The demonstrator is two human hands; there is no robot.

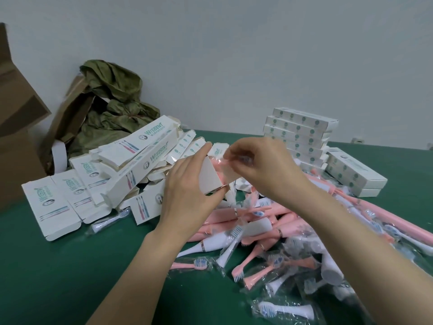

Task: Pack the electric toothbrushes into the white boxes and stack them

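OK, landmark = toothbrush pile [269, 231]: pink and white brushes, bagged in clear film, lying on the green surface [58, 266]. Above the pile's far-left edge, the left hand [187, 191] has its grip wrapped round an open-ended white box [209, 177], thumb under, fingers on top. The right hand [264, 167] grip is a narrow pinch on the clear film of a pink toothbrush [219, 168], whose end sits in the box mouth. On the far right side of the pile is a stack of closed boxes [302, 137], with a few more [353, 174] just beside it. Left of the pile is a heap of flat, unfolded boxes [112, 174]. Beyond that heap, by the wall, are a green bag [112, 106] and a brown carton [16, 137].
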